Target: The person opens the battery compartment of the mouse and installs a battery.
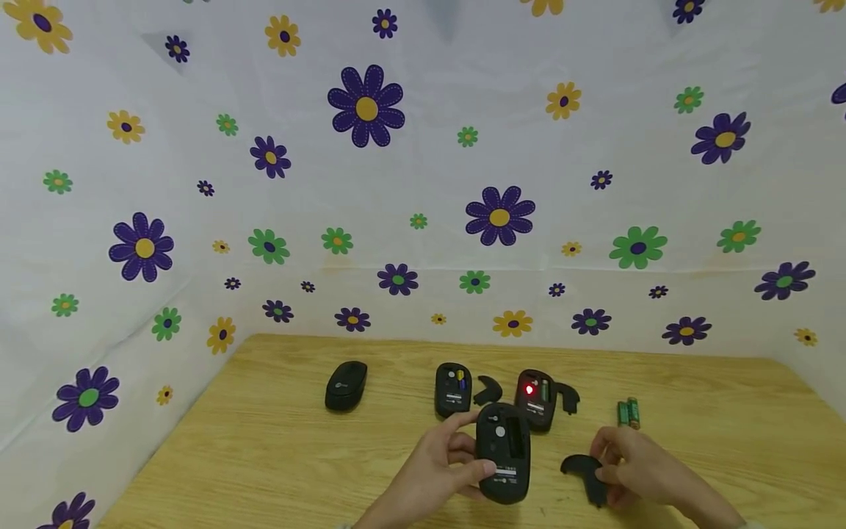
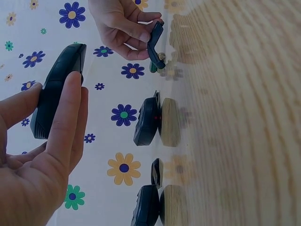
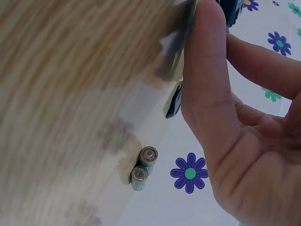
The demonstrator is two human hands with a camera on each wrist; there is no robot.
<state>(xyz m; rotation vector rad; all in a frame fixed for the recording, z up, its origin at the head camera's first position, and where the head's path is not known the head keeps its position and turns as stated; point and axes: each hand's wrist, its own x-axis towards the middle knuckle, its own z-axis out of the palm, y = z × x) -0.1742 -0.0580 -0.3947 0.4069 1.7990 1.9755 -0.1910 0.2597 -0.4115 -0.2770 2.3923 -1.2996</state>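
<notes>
Your left hand (image 1: 441,464) curls round a mouse (image 1: 504,454), underside facing you, above the bench (image 1: 264,455); your right hand (image 1: 629,464) pinches a curved cover (image 1: 585,472) between thumb and fingers. Beyond: two green batteries (image 1: 628,413), two overturned mice (image 1: 453,402) beside loose covers (image 1: 489,389) and, leftmost, an upright mouse (image 1: 346,386).

Head cam high, fwd-dn; wrist cams low, close, sideways; all incl. batteries (image 1: 634,414).

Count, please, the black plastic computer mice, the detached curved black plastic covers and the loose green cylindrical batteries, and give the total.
Black plastic computer mice: 4
Detached curved black plastic covers: 3
Loose green cylindrical batteries: 2
Total: 9
</notes>
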